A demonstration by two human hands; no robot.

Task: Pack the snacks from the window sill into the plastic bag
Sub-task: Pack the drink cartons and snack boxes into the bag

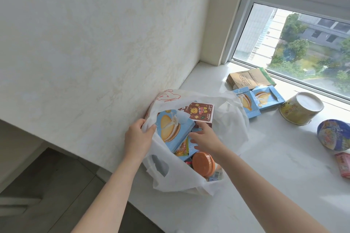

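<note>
Pinching plastic bag (233,119) rim, left hand (139,135) grip curled round it; right hand (206,138) grip loose, fingers spread, touching brown box (203,112) inside.

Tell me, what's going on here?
A person is packing snacks into a white plastic bag on the window sill. The left hand grips the bag's rim, holding it open; the right hand reaches in beside a brown box. Blue boxes, a tan box, a yellow cup, a blue cup and a pink packet lie unpacked on the sill.
</note>
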